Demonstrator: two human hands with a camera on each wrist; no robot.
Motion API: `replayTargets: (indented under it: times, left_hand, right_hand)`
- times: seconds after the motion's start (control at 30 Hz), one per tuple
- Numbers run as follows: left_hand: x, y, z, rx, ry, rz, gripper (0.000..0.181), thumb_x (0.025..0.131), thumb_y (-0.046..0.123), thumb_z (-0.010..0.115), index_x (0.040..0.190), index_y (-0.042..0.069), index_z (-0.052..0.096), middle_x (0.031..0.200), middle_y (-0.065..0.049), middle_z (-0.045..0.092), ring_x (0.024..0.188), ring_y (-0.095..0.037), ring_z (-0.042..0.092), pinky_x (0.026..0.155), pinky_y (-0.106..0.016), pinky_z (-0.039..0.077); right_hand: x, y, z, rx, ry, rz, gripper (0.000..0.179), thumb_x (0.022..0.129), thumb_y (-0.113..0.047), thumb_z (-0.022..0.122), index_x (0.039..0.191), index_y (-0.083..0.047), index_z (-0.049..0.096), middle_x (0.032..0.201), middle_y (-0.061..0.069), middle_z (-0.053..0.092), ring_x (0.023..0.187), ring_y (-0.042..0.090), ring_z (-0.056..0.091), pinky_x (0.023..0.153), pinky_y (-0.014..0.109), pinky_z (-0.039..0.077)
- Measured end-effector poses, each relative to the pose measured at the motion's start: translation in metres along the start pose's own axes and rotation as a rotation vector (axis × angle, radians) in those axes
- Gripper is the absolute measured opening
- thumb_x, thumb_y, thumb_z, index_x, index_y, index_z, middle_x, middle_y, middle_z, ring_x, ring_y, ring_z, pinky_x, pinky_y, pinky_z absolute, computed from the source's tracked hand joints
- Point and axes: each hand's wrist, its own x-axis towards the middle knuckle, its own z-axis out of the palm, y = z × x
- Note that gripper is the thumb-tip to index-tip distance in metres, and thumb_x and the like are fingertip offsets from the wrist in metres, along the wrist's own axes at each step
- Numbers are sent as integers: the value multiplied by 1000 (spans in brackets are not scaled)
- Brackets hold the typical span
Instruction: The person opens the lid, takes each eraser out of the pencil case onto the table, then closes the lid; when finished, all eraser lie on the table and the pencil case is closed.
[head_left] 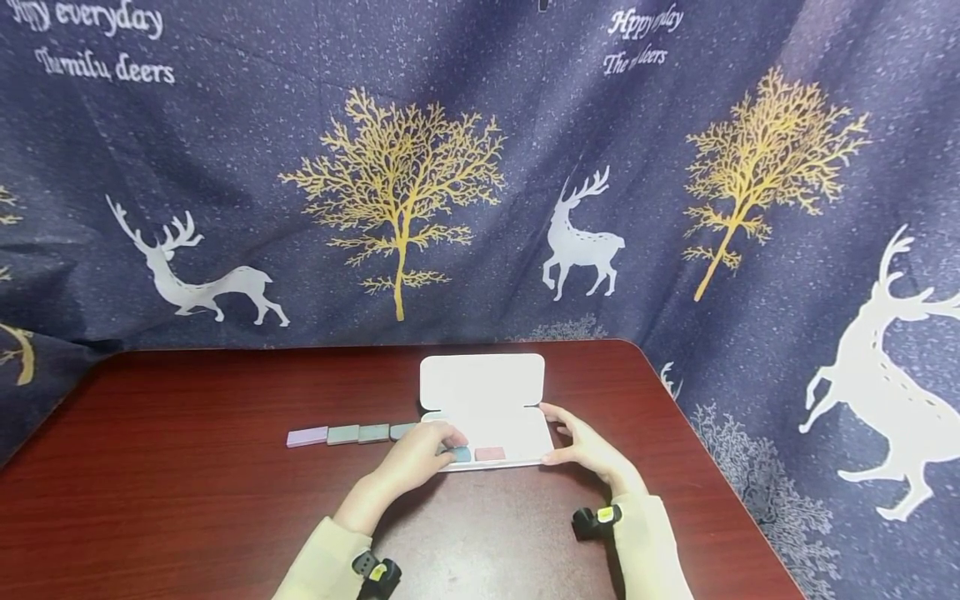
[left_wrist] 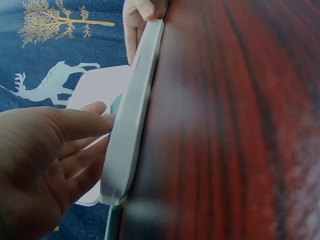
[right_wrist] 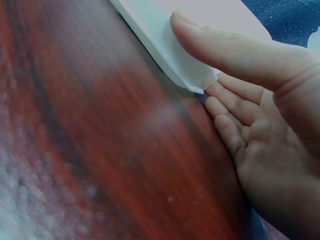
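A white hinged case (head_left: 525,432) lies on the table with its lid (head_left: 482,381) laid back. Inside, along the front edge, are a blue block (head_left: 462,454) and a pink block (head_left: 490,453). My left hand (head_left: 420,454) reaches over the case's left part, its fingertips pinching the blue block, which they partly cover. The left wrist view shows only a sliver of that block behind the case's front wall (left_wrist: 131,120). My right hand (head_left: 588,446) grips the case's right end, with the thumb (right_wrist: 220,47) over the rim and the other fingers against the side.
A row of flat blocks runs left of the case: a lilac block (head_left: 307,437), a pale green block (head_left: 342,434), a green block (head_left: 373,433) and a dark teal block (head_left: 402,431), part hidden. A patterned curtain (head_left: 480,250) hangs behind the brown table (head_left: 187,500).
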Motion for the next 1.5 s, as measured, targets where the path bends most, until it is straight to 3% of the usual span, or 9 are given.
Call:
replayTargets:
  times: [0.53,0.83,1.07,1.5]
  left_hand:
    - [-1,4,-1,-17,-13,39,22,83,-5,63,101,4,72,97,-7,73,96,-23,68,85,-42,55]
    - [0,2,-2,-16,-47,35,25,86,-4,62,108,1,71,105,-12,73,101,-28,68,89,-45,54]
    - [1,-1,-1,-18,-50,13,20,88,2,64,106,3,72,99,-9,73,91,-22,67,83,-43,55]
    - [1,-3,0,-14,-42,27,16,87,3,65,101,5,73,97,-6,72,88,-18,65,80,-39,55]
  right_hand:
    - [0,0,0,5,-2,-2,87,74,-10,82,147,0,37,149,23,40,135,44,37,112,57,28]
    - [1,0,0,10,-3,-7,87,74,-9,82,147,0,37,149,23,41,135,42,38,112,56,28]
    - [1,0,0,16,-4,4,86,74,-9,82,147,-1,37,149,22,41,135,42,37,112,57,28]
    - [1,0,0,12,-13,10,87,75,-11,81,148,0,35,152,23,37,137,44,34,113,58,26]
